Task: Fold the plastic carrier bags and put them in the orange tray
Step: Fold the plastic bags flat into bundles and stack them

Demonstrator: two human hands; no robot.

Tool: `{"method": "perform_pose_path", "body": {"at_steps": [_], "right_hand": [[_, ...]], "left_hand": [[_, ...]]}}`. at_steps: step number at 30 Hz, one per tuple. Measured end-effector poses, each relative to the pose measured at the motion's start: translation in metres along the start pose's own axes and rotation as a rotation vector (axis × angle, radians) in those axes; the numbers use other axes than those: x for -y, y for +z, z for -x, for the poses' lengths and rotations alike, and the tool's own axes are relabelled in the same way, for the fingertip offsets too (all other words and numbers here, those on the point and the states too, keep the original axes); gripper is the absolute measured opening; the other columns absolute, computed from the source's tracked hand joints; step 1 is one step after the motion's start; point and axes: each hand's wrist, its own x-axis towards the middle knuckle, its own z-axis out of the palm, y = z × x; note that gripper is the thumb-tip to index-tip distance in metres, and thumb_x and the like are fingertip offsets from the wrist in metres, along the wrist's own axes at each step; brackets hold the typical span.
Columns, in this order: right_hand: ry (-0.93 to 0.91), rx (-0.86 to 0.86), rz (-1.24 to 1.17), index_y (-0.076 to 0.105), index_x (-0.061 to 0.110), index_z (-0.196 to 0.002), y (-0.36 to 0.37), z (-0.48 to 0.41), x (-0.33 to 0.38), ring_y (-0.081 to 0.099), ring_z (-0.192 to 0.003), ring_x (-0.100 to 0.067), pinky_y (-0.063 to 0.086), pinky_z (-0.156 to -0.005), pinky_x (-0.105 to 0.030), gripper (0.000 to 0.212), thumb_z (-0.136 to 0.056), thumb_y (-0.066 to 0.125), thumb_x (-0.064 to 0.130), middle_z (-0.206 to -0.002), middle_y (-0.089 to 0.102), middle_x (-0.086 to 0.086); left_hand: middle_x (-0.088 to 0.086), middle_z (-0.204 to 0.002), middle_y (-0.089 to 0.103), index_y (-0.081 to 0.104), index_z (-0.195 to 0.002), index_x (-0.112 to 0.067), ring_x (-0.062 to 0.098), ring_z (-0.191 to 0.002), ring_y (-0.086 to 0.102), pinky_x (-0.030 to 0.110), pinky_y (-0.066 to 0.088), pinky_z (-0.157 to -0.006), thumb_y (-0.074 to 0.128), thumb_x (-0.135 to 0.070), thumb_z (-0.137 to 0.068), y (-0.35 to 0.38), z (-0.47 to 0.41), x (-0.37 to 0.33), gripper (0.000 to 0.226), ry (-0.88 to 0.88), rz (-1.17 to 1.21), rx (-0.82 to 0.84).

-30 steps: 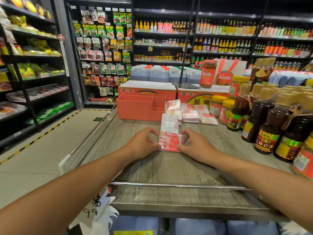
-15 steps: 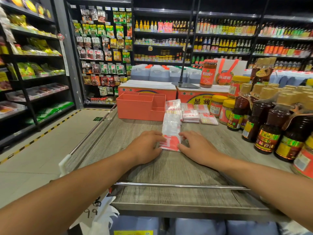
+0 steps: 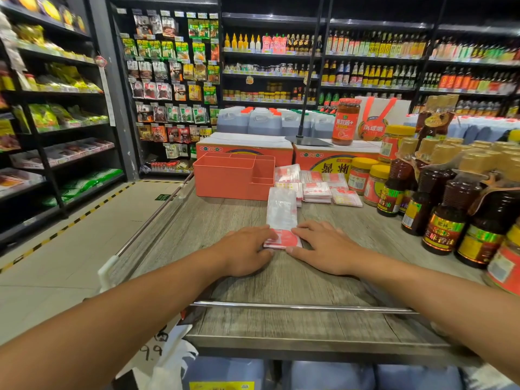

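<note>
Head view: left hand (image 3: 247,250) and right hand (image 3: 323,246) lie flat, fingers nearly straight, pressing either side of the folded near end of a plastic carrier bag (image 3: 282,218) on the wooden counter (image 3: 253,291); nothing gripped; orange tray (image 3: 225,178) at counter's far edge, folded bags (image 3: 316,190) just right of it

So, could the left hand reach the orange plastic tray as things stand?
Probably yes: only grey wooden tabletop lies between the left hand and the orange plastic tray ahead.
</note>
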Motion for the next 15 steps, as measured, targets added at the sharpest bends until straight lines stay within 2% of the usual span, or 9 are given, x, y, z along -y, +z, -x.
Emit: {"method": "perform_pose_path", "body": {"at_steps": [6, 9, 11, 13, 15], "right_hand": [[-0.043, 0.026, -0.028, 0.035, 0.036, -0.155, -0.0019, 0.0018, -0.0026, 0.030, -0.142, -0.018, 0.028, -0.115, -0.043, 0.071, -0.095, 0.039, 0.073, -0.155, 0.035, 0.012], [-0.062, 0.002, -0.095, 0.048, 0.035, -0.148, -0.0037, 0.0026, -0.0011, 0.039, -0.130, -0.015, 0.035, -0.111, -0.040, 0.062, -0.096, 0.045, 0.069, -0.137, 0.046, 0.008], [-0.062, -0.019, -0.135, 0.061, 0.034, -0.134, -0.0043, 0.0015, 0.0009, 0.046, -0.118, -0.015, 0.041, -0.104, -0.040, 0.054, -0.097, 0.041, 0.068, -0.123, 0.052, 0.005], [-0.043, -0.065, -0.193, 0.069, 0.025, -0.110, -0.0060, 0.0016, 0.0031, 0.052, -0.104, -0.015, 0.046, -0.096, -0.043, 0.067, -0.092, 0.031, 0.076, -0.108, 0.057, 0.003], [-0.033, -0.115, -0.237, 0.068, 0.018, -0.100, -0.0068, 0.0022, 0.0025, 0.054, -0.095, -0.015, 0.048, -0.091, -0.045, 0.076, -0.088, 0.026, 0.080, -0.098, 0.058, 0.002]], "left_hand": [[-0.003, -0.129, 0.061, 0.054, -0.134, -0.028, 0.020, -0.116, 0.055, 0.041, 0.047, -0.100, 0.057, -0.043, -0.097, 0.0000, 0.0013, 0.0020, 0.039, -0.020, 0.060, -0.054], [-0.004, -0.124, 0.061, 0.052, -0.134, -0.029, 0.020, -0.114, 0.054, 0.041, 0.048, -0.096, 0.061, -0.046, -0.092, -0.0018, 0.0006, 0.0013, 0.046, -0.038, 0.077, -0.067], [-0.002, -0.127, 0.059, 0.049, -0.140, -0.026, 0.019, -0.117, 0.052, 0.039, 0.047, -0.099, 0.063, -0.044, -0.090, -0.0038, 0.0008, 0.0006, 0.055, -0.069, 0.081, -0.072], [0.001, -0.127, 0.058, 0.046, -0.143, -0.025, 0.019, -0.115, 0.052, 0.034, 0.046, -0.094, 0.065, -0.039, -0.089, -0.0052, 0.0006, 0.0013, 0.059, -0.092, 0.087, -0.085], [0.002, -0.128, 0.061, 0.048, -0.141, -0.024, 0.019, -0.110, 0.056, 0.029, 0.044, -0.087, 0.064, -0.030, -0.091, -0.0055, -0.0006, 0.0037, 0.052, -0.099, 0.104, -0.123]]}}
